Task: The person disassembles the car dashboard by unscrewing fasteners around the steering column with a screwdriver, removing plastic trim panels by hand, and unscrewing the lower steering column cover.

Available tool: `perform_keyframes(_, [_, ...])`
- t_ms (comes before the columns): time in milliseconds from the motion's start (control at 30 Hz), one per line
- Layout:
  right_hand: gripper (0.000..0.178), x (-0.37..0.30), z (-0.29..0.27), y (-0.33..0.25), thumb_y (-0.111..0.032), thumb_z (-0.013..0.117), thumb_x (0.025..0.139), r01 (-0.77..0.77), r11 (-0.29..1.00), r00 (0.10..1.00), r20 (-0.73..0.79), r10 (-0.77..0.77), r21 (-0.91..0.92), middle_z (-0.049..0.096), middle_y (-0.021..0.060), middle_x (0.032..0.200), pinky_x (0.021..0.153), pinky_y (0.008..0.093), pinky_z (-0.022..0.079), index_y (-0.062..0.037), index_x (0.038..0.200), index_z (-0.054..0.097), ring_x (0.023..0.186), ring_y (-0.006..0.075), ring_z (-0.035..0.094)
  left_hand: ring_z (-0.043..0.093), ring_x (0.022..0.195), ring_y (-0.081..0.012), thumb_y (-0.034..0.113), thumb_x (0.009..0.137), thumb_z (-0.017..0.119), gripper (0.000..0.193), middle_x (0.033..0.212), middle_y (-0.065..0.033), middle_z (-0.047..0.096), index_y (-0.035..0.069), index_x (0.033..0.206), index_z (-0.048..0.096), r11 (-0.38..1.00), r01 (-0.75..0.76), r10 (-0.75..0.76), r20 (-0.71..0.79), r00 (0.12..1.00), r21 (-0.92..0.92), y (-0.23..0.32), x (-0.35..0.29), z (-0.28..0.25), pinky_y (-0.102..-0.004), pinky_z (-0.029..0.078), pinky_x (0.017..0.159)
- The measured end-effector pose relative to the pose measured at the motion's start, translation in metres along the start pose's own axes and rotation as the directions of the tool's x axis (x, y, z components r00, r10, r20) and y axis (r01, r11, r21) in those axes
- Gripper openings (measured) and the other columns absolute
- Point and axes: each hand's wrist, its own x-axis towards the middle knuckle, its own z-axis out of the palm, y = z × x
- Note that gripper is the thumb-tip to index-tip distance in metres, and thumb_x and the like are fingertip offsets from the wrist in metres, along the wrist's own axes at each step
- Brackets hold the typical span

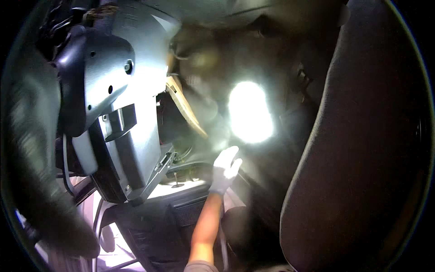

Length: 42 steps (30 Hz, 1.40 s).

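Note:
My left hand [225, 170], in a pale glove, reaches up into the footwell of a vehicle from the lower edge. Its fingers are stretched out with the thumb apart, and I see nothing held in it. Just above the fingertips is a glaring white patch of light [250, 112], whose source I cannot make out. Up and to the left of the hand runs a tan, curved strip [186, 108] beside the opened underside of the dashboard [144, 145]. My right hand is out of view.
A dark steering wheel [41, 190] curves along the left, next to the grey steering column cover [106, 77] with screw holes. A dark fabric seat [362, 149] fills the right side. Below stands a dark door panel [156, 231]. The footwell's far part is hazy with glare.

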Motion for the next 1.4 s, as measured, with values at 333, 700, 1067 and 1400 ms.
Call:
perform_keyframes(333, [0.029,0.015,-0.109,-0.090,-0.027,0.060,0.091,0.362,0.911,0.880,0.249,-0.404,0.197,0.068,0.0159,0.083,0.079,0.0427,0.053,-0.0058,0.107,0.071,0.079,0.0293,0.069,0.069,0.081,-0.0347,0.012,0.080,0.074,0.013,0.086,-0.0126,0.070,0.011,0.092,0.072,1.000,0.000,-0.001,-0.239,0.971,-0.004,-0.061,-0.252,-0.046,-0.0452,0.055,0.077])
perform_keyframes(700, [0.038,-0.138,-0.237,-0.161,-0.039,0.063,0.089,0.221,0.854,0.289,0.805,-0.518,0.470,0.070,0.0119,0.075,0.108,0.0460,0.039,-0.0041,0.079,0.075,0.088,0.0289,0.066,0.068,0.083,-0.0384,0.010,0.086,0.064,0.011,0.088,-0.0170,0.071,0.004,0.092,0.071,0.968,0.229,-0.239,-0.097,0.966,-0.106,-0.019,-0.305,-0.045,-0.0479,0.054,0.075])
perform_keyframes(1067, [0.034,-0.126,-0.227,-0.187,-0.034,0.067,0.085,0.224,0.815,0.149,0.808,-0.570,0.534,0.064,0.0077,0.064,0.081,0.0397,0.046,-0.0072,0.064,0.070,0.069,0.0282,0.059,0.061,0.120,-0.0364,0.006,0.092,0.061,0.033,0.126,-0.0219,0.065,0.000,0.124,0.064,0.440,0.857,-0.896,-0.075,0.437,-0.268,0.008,-0.504,0.029,-0.0415,0.048,0.104])
perform_keyframes(1400, [0.020,-0.122,-0.227,-0.201,-0.014,0.073,0.079,0.054,0.904,0.481,0.782,-0.396,0.425,0.067,0.0101,0.062,0.064,0.0399,0.051,-0.0059,0.061,0.069,0.063,0.0285,0.065,0.061,0.120,-0.0359,0.007,0.092,0.060,0.033,0.126,-0.0216,0.065,0.000,0.125,0.064,0.122,0.959,-0.814,0.526,0.245,-0.257,-0.052,-0.481,0.189,-0.0416,0.048,0.104])
